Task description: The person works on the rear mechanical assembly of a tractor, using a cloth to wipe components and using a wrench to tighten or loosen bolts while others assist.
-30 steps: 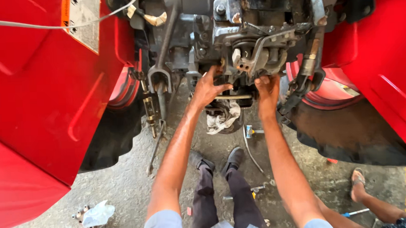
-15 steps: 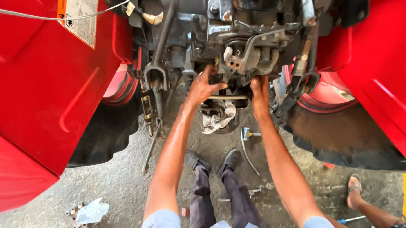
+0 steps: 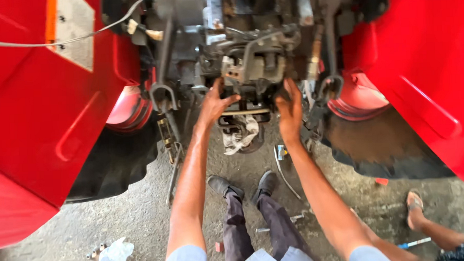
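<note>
Both hands on the tractor's rear housing (image 3: 250,68).
Left hand (image 3: 215,103) and right hand (image 3: 288,105) are spread, pressing the greasy metal.

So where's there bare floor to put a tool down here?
Bare grey concrete floor lies between the black left tyre and the left arm. Crowded: under the grey metal housing, where both hands, a white rag and bolts sit.

The tips of the left hand (image 3: 216,102) go behind a dark metal part (image 3: 250,68) of the machine, so its hold is hard to see. The right hand (image 3: 290,109) may be pressing the same part; its fingers (image 3: 291,87) are blurry. Another person's foot (image 3: 416,207) at the near right is cut off by the edge. Both red fenders (image 3: 41,127) run out of the picture.
</note>
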